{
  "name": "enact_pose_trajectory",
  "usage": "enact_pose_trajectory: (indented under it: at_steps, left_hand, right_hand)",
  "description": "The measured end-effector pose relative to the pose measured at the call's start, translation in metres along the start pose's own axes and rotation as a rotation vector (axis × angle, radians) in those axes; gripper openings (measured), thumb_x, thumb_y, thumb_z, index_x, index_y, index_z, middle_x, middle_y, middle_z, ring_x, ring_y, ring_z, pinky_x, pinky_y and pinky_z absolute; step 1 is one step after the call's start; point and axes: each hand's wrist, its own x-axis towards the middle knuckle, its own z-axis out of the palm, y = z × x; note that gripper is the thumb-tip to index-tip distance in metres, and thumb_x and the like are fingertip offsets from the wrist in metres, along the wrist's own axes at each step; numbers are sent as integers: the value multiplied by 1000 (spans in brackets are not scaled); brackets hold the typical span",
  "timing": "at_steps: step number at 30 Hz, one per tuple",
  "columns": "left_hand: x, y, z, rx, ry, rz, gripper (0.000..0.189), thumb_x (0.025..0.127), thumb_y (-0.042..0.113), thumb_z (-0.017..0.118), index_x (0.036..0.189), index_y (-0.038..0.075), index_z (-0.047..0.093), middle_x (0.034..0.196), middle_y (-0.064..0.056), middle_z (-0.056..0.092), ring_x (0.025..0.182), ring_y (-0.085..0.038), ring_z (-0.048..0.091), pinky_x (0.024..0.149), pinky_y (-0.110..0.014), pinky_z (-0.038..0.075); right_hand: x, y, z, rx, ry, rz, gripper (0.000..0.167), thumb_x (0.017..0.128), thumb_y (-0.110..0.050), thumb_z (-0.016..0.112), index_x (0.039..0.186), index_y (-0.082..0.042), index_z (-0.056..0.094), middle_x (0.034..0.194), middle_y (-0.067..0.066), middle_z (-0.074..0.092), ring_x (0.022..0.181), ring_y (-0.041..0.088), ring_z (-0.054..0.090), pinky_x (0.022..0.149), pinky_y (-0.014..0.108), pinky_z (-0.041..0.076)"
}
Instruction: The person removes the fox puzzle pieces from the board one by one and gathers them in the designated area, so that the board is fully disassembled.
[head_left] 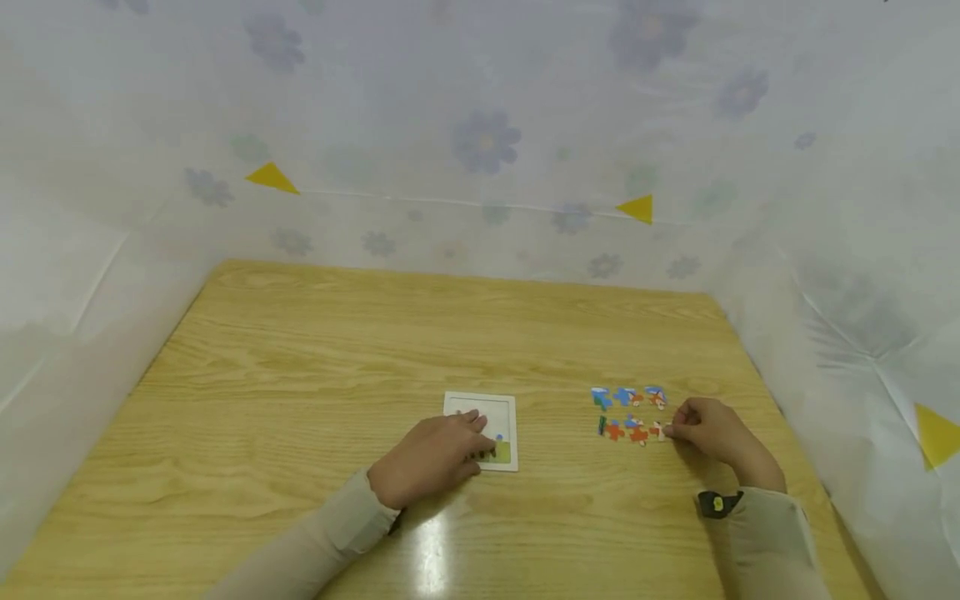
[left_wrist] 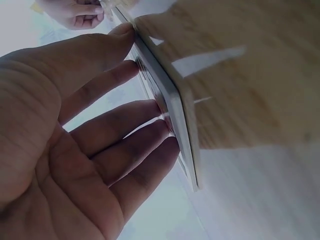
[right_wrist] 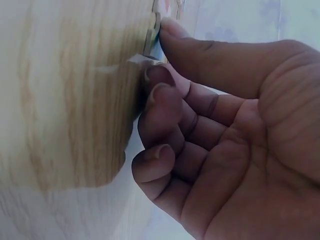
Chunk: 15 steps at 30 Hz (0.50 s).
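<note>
A small square puzzle tray (head_left: pixel 513 425) with a white border lies near the middle of the table, a green patch and a blue dot showing inside it. My left hand (head_left: pixel 438 454) rests on its left part, hiding some of the picture. Seen from the left wrist, the fingers (left_wrist: pixel 132 130) reach onto the tray face and the thumb (left_wrist: pixel 122 40) touches its near edge. To the right, my right hand (head_left: pixel 712 429) pinches a white and red puzzle piece (head_left: pixel 657 431) at the end of the lower row. Its other fingers (right_wrist: pixel 160 115) are curled under.
Several blue, red and green jigsaw pieces (head_left: pixel 622 397) lie in two rows right of the tray. The wood-grain table (head_left: pixel 360 342) is enclosed by pale flowered sheeting (head_left: pixel 420 225) at the back and sides, with yellow triangles (head_left: pixel 637 208) on it.
</note>
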Motion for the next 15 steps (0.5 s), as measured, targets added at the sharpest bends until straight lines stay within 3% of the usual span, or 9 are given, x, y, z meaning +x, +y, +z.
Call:
enact_pose_trajectory:
  at_steps: [5, 8, 11, 15]
  left_hand:
    - [2, -4, 4, -53, 55, 17, 18, 85, 19, 85, 102, 15, 79, 120, -4, 74, 117, -21, 68, 85, -33, 59]
    - [1, -9, 6, -60, 106, 48, 17, 81, 21, 87, 94, 18, 76, 106, 3, 74, 103, -15, 70, 75, -28, 57]
    - [-1, -15, 6, -48, 141, 64, 26, 80, 24, 88, 103, 16, 78, 107, 2, 74, 102, -16, 70, 82, -31, 58]
    - [-4, -24, 0, -28, 116, 20, 51, 78, 35, 90, 122, 12, 74, 128, -8, 70, 120, -26, 65, 103, -41, 52]
  right_hand:
    - [-3, -5, 1, -20, 65, -21, 21, 100, -20, 70, 92, -1, 63, 84, 5, 63, 74, 19, 54, 64, 34, 46]
    - [-4, -25, 6, -16, 148, -76, 24, 102, -23, 67, 94, -1, 63, 81, 4, 61, 69, 18, 53, 59, 31, 45]
    - [0, -59, 14, 39, 186, -160, 24, 104, -24, 65, 95, -1, 64, 77, 6, 62, 63, 19, 54, 54, 30, 46]
    - [11, -109, 35, 101, 132, -282, 19, 103, -24, 66, 97, -6, 66, 77, 7, 65, 58, 17, 57, 53, 29, 48]
